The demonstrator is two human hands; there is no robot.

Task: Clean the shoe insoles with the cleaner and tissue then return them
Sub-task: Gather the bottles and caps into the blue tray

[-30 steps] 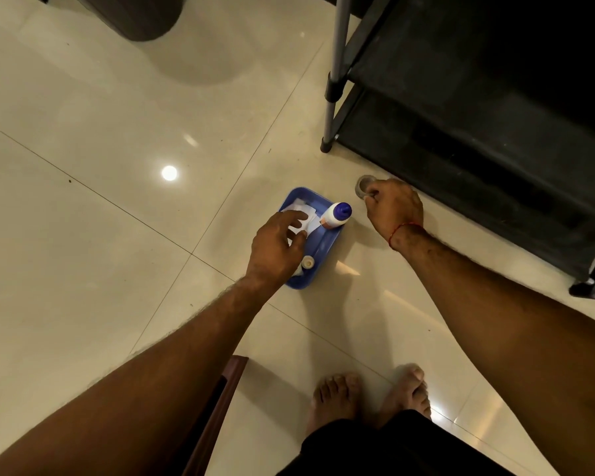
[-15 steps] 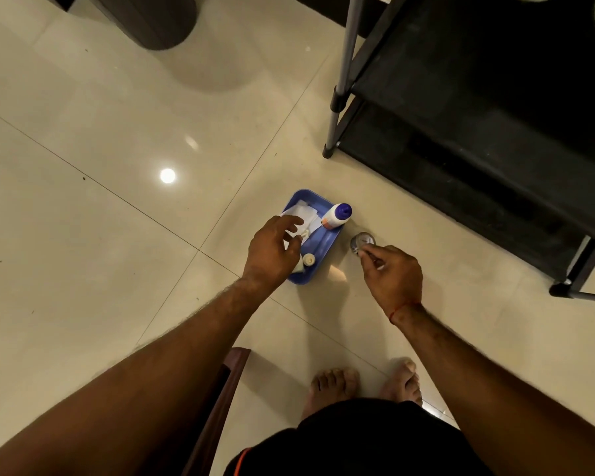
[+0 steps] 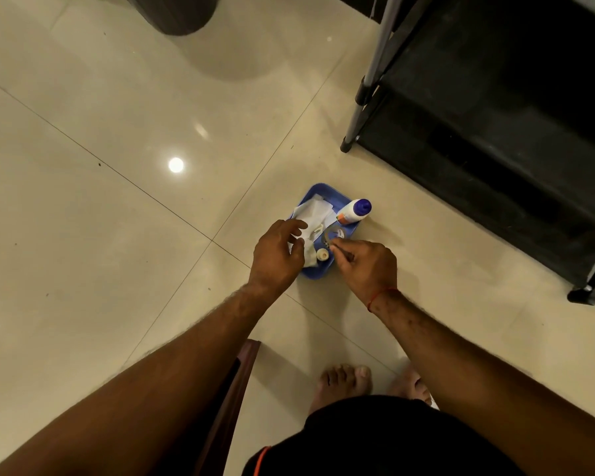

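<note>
A blue tray lies on the tiled floor. On its far right stands a white cleaner bottle with a blue cap. White tissue lies crumpled across the tray's left half, and a small white cap sits near the front. My left hand hovers over the tissue with its fingers loosely curled, touching the paper. My right hand pinches a small round clear lid and holds it over the tray. No insoles or shoes are in view.
A black shoe rack with grey metal legs stands at the right. A dark round object sits at the top left. A brown wooden edge is by my left arm. My bare feet stand below the tray.
My right hand has carried the small round lid from the floor by the rack leftward and over the tray. My left hand has stayed on the tissue.
</note>
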